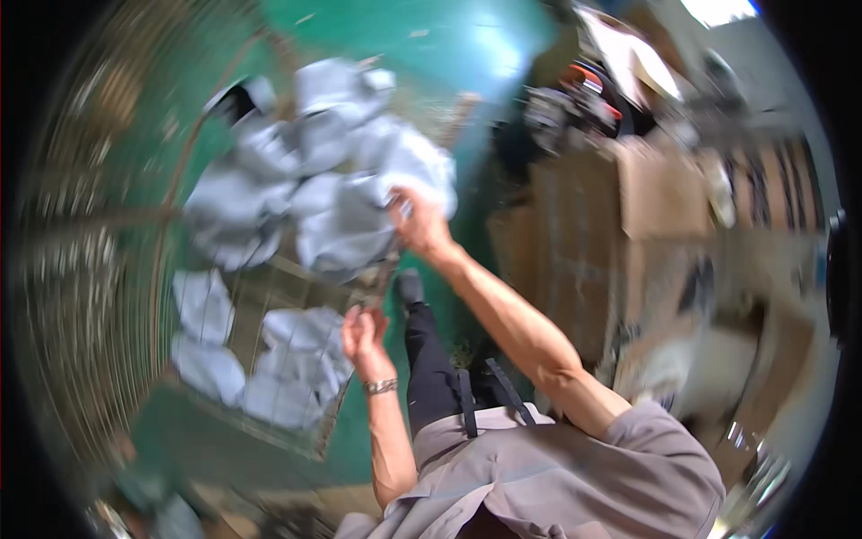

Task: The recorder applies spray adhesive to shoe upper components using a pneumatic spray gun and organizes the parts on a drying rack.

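Your right hand (pixel 420 225) clutches a grey garment (pixel 359 193) above the wire basket (pixel 296 287); your left hand (pixel 362 331), seemingly clenched on its rim, steadies it. Several garments remain inside.

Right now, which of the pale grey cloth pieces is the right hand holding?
The upper bundle, raised above the wire basket. The right hand has its grip on that bundle's right edge; the other grey pieces lie lower, near the left hand.

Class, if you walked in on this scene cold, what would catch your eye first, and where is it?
First, the heap of pale grey garments piled in a wire cart at centre left, over a green floor. The right hand grips the pile's edge; the left hand is at the cart's rim below. Brown cardboard boxes stand right.
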A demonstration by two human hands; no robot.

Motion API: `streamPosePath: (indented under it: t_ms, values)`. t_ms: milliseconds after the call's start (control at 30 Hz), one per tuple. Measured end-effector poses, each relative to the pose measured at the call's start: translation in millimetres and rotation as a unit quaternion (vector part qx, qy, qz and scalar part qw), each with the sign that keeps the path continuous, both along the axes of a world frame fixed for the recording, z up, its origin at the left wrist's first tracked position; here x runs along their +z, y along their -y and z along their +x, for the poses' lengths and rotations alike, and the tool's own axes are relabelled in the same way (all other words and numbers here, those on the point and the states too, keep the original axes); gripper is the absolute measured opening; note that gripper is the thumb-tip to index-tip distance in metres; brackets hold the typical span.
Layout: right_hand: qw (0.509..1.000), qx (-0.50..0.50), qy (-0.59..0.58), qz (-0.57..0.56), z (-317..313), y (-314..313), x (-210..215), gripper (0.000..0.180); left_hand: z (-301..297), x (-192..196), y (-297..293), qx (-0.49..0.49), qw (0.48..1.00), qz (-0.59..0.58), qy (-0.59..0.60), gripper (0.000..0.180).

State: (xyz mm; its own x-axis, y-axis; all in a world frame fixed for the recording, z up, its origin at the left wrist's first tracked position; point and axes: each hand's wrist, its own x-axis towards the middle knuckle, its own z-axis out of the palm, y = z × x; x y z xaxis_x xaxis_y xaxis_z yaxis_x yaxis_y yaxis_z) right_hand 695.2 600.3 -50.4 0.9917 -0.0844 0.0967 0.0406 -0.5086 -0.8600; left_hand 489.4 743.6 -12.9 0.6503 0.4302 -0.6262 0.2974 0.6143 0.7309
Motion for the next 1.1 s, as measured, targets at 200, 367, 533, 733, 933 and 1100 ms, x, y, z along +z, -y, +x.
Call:
streamPosePath:
  t_ms: [200, 367, 533, 733, 933, 1100]
  values:
    - [0.985, -0.126, -0.110, 0.037, -276, 161, 9, 0.025, -26, 31, 94, -0.222, 0.965, -0.047, 0.127, 0.037]
    - [0.903, -0.287, -0.292, 0.129, -564, 295, 38, 0.043, -145, 96, 265, -0.446, 0.865, -0.133, 0.186, 0.036]
    - [0.754, -0.491, -0.210, 0.381, -851, 381, 46, 0.028, -384, 140, 446, -0.694, 0.647, -0.254, 0.185, 0.045]
    - [0.435, -0.808, 0.040, 0.395, -1144, 464, 74, 0.022, -668, 164, 615, -0.865, 0.434, -0.238, 0.082, 0.051]
    - [0.219, -0.878, 0.131, 0.405, -1299, 543, 46, 0.064, -832, 58, 780, -0.861, 0.507, -0.006, 0.033, 0.079]
    - [0.150, -0.847, 0.070, 0.505, -1361, 601, 3, 0.087, -900, 8, 850, -0.851, 0.489, 0.190, -0.032, 0.062]
